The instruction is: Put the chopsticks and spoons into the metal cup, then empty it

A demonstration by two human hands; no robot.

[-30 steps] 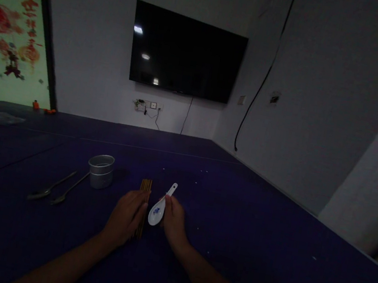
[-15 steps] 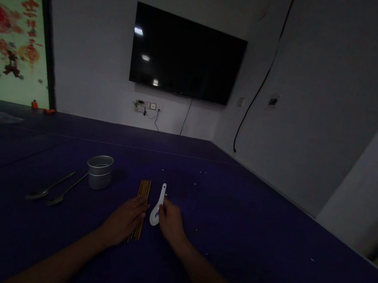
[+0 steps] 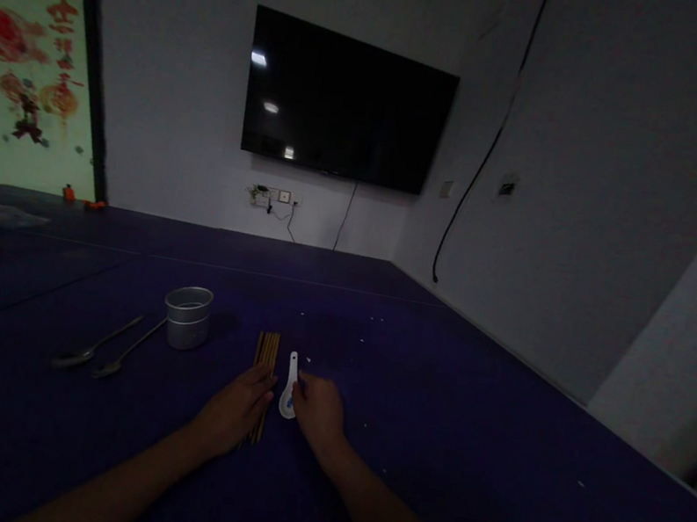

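A bundle of several brown chopsticks (image 3: pixel 268 350) lies lengthwise on the dark purple-blue tabletop. My left hand (image 3: pixel 236 405) rests over the bundle from the left, fingers across it and thumb at its right side. Just to the right is a white soup spoon (image 3: pixel 292 376) with a blue mark in its bowl, its handle pointing away from me. My right hand (image 3: pixel 318 412) grips the spoon by its right edge, between thumb and fingers; the fingertips are partly hidden.
A grey metal cup (image 3: pixel 186 327) stands upright to the left of the chopsticks. Two long-handled metal utensils, a spoon (image 3: pixel 79 357) and a fork-like one (image 3: pixel 112 366), lie beside it. Small white specks dot the table (image 3: pixel 455 457). A television (image 3: pixel 348 105) hangs on the wall beyond.
The soup spoon's handle end has come lower and swung slightly left, with my right hand still on it. My left hand stays on the chopsticks. The view has shifted slightly.
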